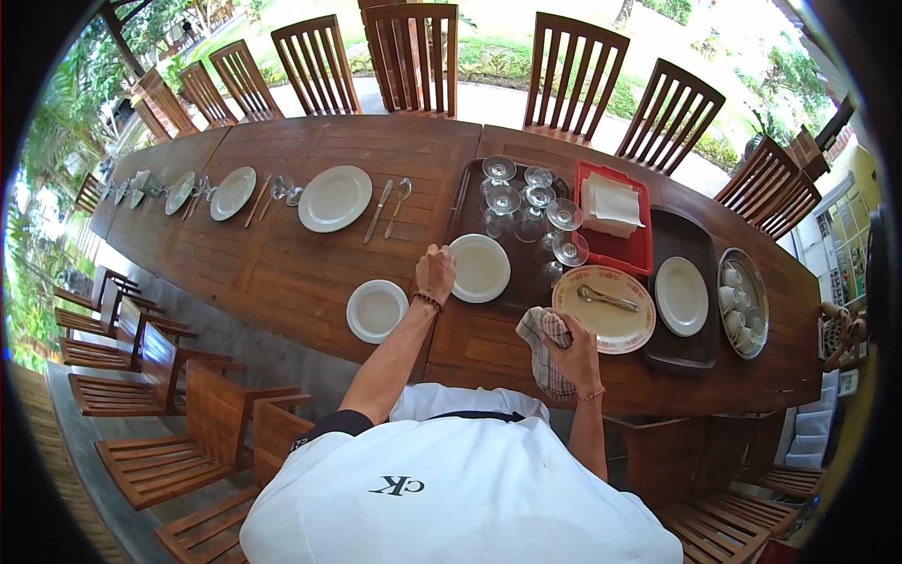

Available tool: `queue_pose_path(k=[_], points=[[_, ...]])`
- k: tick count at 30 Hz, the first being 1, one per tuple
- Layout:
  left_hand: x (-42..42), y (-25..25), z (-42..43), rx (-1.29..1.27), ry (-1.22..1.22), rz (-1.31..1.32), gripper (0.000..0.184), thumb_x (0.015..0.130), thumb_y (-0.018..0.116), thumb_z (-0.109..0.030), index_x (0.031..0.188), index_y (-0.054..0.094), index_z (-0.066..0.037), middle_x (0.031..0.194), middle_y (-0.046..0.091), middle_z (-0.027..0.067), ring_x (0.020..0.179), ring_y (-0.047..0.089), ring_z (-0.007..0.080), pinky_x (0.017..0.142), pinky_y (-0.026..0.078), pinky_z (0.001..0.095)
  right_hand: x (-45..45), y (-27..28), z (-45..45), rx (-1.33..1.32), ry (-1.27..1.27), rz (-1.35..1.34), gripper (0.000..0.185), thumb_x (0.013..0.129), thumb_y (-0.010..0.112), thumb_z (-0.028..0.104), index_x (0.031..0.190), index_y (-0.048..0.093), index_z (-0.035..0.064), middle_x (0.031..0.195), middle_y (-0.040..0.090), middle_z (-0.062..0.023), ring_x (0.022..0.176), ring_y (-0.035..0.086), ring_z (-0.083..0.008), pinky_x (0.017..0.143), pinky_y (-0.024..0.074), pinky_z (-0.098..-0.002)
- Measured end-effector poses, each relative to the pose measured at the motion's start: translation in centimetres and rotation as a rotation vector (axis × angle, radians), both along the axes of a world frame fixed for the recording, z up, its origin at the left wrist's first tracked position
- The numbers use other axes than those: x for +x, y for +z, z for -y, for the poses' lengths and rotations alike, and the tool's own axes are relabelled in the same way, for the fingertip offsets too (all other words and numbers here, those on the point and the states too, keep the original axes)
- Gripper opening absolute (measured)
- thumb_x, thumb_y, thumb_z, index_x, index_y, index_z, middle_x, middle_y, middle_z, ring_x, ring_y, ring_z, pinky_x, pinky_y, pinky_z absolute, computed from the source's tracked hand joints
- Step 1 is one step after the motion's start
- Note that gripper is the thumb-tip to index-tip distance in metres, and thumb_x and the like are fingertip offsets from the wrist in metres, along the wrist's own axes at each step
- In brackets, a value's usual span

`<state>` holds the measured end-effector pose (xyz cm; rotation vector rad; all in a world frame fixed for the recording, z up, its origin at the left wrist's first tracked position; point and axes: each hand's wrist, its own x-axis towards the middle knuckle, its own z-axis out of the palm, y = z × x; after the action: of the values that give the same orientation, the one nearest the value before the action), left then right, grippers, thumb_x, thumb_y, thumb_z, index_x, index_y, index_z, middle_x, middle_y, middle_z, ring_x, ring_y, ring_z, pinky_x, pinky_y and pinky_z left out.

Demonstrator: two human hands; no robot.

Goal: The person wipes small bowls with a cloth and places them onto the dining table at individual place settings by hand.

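cloth (pixel 536 340) in right hand (pixel 573 355): woven fabric, matt
plate (pixel 480 269) beside left hand (pixel 435 273): smooth, glossy ceramic
table (pixel 282 273) below both hands: polished wood
napkin tray (pixel 631 252) beyond right hand: perhaps plastic

Wooden chairs (pixel 216 409) lining a long worktop (pixel 272 282) set with dinner plates (pixel 335 199), and lawn (pixel 498 45) beyond, show an open-air dining area.

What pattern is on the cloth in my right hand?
The cloth is checked, dark on pale, in the head view.
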<state>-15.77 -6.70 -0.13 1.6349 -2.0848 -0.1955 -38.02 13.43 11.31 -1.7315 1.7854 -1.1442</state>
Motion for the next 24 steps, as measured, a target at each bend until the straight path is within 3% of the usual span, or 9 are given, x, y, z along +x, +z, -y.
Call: queue_pose_path(k=[10, 15, 19, 21, 22, 24], points=[[-1.0, 1.5, 0.1, -0.124, 0.002, -0.014, 0.017, 0.086, 0.064, -0.024, 0.084, 0.059, -0.007, 0.080, 0.067, 0.0135, 0.071, 0.067, 0.0347, 0.061, 0.053, 0.0447, -0.5, -0.5, -0.5, 0.010, -0.016, -0.010, 0.037, 0.074, 0.072, 0.007, 0.111, 0.064, 0.0076, 0.102, 0.066, -0.0140, 0.095, 0.064, -0.0328, 0.085, 0.0491, -0.0390], [-1.3, 2.4, -0.1, 0.011, -0.067, -0.427, 0.020, 0.086, 0.065, -0.023, 0.082, 0.055, -0.005, 0.072, 0.066, 0.0142, 0.071, 0.064, 0.0391, 0.060, 0.050, 0.0473, 0.0, -0.5, -0.6, 0.028, -0.063, 0.056, 0.039, 0.075, 0.072, 0.007, 0.112, 0.063, 0.0077, 0.104, 0.067, -0.0147, 0.097, 0.063, -0.0329, 0.087, 0.0488, -0.0389], [-1.3, 4.0, -0.8, 0.113, -0.119, -0.484, 0.023, 0.087, 0.065, -0.022, 0.082, 0.054, -0.003, 0.070, 0.064, 0.0151, 0.067, 0.065, 0.0364, 0.058, 0.049, 0.0442, 0.1, -0.5, -0.3, -0.004, -0.089, 0.037, 0.037, 0.076, 0.072, 0.009, 0.112, 0.062, 0.0073, 0.102, 0.067, -0.0151, 0.097, 0.064, -0.0331, 0.087, 0.0486, -0.0395], [-1.2, 5.4, -1.6, 0.129, -0.183, -0.643, 0.026, 0.090, 0.063, -0.022, 0.079, 0.052, -0.001, 0.062, 0.059, 0.0129, 0.057, 0.062, 0.0248, 0.054, 0.047, 0.0370, 0.4, -0.5, 0.0, -0.031, -0.104, 0.014, 0.036, 0.077, 0.072, 0.011, 0.112, 0.061, 0.0069, 0.102, 0.066, -0.0154, 0.096, 0.064, -0.0335, 0.086, 0.0486, -0.0400], [-1.0, 6.0, -2.1, 0.130, -0.184, -0.642, 0.026, 0.090, 0.063, -0.022, 0.079, 0.052, -0.001, 0.062, 0.059, 0.0129, 0.057, 0.062, 0.0248, 0.054, 0.047, 0.0370, 0.7, -0.4, 0.2, -0.021, -0.157, 0.067, 0.035, 0.079, 0.071, 0.012, 0.112, 0.059, 0.0063, 0.101, 0.066, -0.0159, 0.096, 0.064, -0.0340, 0.085, 0.0486, -0.0406], [-0.5, 7.1, -3.3, 0.196, -0.266, -0.710, 0.021, 0.093, 0.060, -0.017, 0.085, 0.050, -0.001, 0.063, 0.055, 0.0096, 0.055, 0.052, 0.0130, 0.052, 0.043, 0.0296, 1.0, -0.7, 0.9, -0.012, -0.212, 0.123, 0.034, 0.081, 0.070, 0.014, 0.112, 0.058, 0.0057, 0.100, 0.066, -0.0164, 0.095, 0.064, -0.0345, 0.084, 0.0486, -0.0412]])
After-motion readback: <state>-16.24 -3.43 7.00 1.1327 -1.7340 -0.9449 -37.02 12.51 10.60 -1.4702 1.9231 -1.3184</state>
